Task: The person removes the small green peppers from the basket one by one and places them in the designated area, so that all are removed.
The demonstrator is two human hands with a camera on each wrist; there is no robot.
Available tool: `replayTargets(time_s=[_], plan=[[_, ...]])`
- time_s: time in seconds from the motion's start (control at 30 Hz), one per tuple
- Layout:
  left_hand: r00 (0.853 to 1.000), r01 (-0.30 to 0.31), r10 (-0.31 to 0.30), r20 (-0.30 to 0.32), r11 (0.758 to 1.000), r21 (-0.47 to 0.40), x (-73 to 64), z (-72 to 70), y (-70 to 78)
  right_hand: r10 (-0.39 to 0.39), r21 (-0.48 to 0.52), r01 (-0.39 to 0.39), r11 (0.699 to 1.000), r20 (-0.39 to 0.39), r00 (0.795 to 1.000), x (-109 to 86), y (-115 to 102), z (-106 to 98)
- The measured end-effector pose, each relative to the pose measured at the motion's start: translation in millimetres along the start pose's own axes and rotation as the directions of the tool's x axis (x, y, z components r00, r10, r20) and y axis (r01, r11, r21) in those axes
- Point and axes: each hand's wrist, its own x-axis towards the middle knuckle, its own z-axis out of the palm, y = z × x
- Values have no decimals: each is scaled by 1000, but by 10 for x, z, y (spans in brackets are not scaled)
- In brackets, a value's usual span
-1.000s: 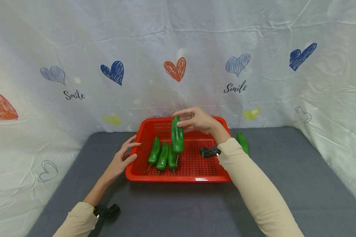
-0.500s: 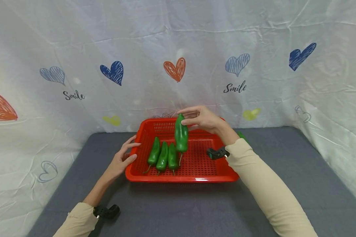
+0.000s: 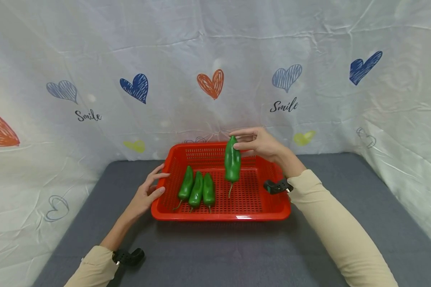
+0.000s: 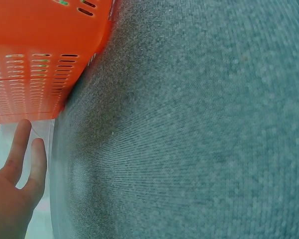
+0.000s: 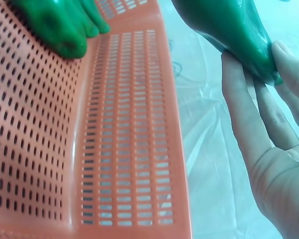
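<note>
My right hand (image 3: 263, 144) pinches a green pepper (image 3: 232, 162) near its tip, thumb on one side and fingers on the other. The pepper hangs over the middle of the red basket (image 3: 220, 217), its stem pointing down. In the right wrist view the fingers also press against the held pepper (image 5: 234, 32). Three more green peppers (image 3: 196, 190) lie side by side in the basket's left part, stems toward me. At the basket's left rim rests my left hand (image 3: 146, 195), its fingers spread and fairly straight. The left wrist view catches only part of that hand (image 4: 20, 186), beside the basket's outer wall.
The basket stands on a table with a grey cloth (image 3: 215, 255). Behind it hangs a white curtain (image 3: 172, 48) printed with hearts and the word "Smile". Black bands (image 3: 131, 257) sit on both wrists.
My right hand has carried the pepper rightward, away from the three lying ones. A pepper on the table right of the basket has passed out of sight behind my right arm. My left hand stays put.
</note>
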Motion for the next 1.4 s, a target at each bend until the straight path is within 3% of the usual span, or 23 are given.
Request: replayTargets(time_s=[0.4, 0.9, 1.4], plan=[[1000, 13, -12, -8, 1000, 10, -10, -12, -37, -7, 0, 7, 1000, -42, 999, -234, -26, -262], [1000, 20, -20, -7, 1000, 12, -4, -7, -15, -41, 95, 45, 994, -42, 998, -537, -48, -635], [999, 44, -43, -21, 999, 20, -3, -1, -12, -98, 46, 100, 994, -39, 994, -859, -32, -1033]])
